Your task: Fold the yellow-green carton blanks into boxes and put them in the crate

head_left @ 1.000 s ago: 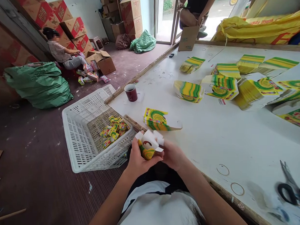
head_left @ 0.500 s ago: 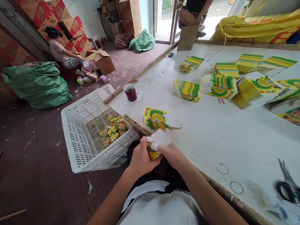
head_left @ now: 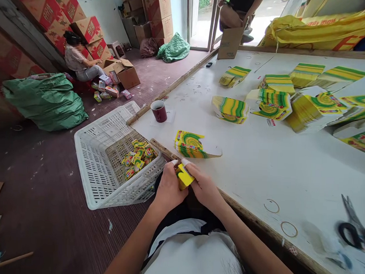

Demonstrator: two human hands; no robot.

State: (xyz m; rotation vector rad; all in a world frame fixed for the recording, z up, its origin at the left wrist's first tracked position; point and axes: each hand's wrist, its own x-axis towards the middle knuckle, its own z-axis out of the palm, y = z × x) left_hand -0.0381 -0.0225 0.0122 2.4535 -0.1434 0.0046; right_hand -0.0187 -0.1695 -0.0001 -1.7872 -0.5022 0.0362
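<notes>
Between my two hands, above my lap at the table edge, is a small yellow and green carton [head_left: 185, 177]. My left hand [head_left: 170, 186] grips it from the left, and my right hand [head_left: 203, 185] closes on its right side. White wraps cover the thumb tips of both hands. Just beyond them on the white table [head_left: 241, 167] lies a short stack of flat printed cartons [head_left: 192, 144]. Left of my hands stands a white plastic basket [head_left: 92, 190] with several folded yellow-green cartons [head_left: 140, 155] inside.
A maroon mug [head_left: 158, 111] stands near the table's left corner. More carton stacks [head_left: 313, 105] spread across the far right. Scissors [head_left: 351, 223] lie at the right, near rubber bands [head_left: 289, 228]. One person [head_left: 80, 61] sits among boxes; another [head_left: 239, 15] is by the doorway.
The white flap that stood up from the carton is folded down, and a yellow printed face now shows. Both hands have shifted slightly, staying on the carton.
</notes>
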